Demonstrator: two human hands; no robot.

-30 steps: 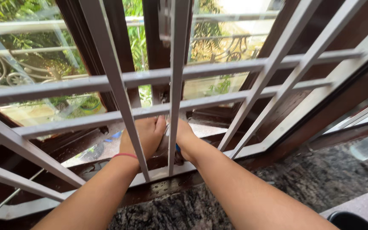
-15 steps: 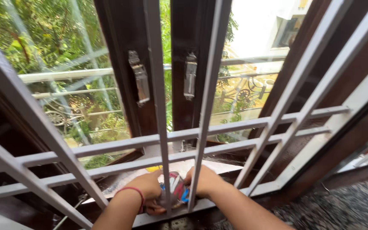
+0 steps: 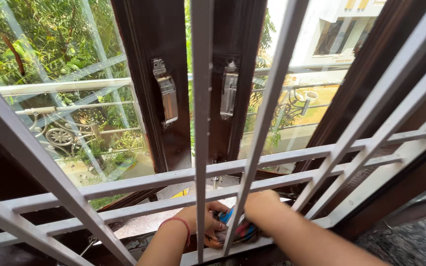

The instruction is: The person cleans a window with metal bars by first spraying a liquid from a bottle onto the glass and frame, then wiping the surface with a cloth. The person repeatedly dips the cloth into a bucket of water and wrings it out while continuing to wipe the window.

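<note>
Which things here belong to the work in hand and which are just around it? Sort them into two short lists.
In hand:
- left hand, gripping the cloth
- right hand, on the cloth
- bunched multicoloured cloth, held between both hands behind the grille
- window sill, under the hands

Just around:
- grey window grille
- two metal window handles
- brown window frames
- balcony railing outside
</note>
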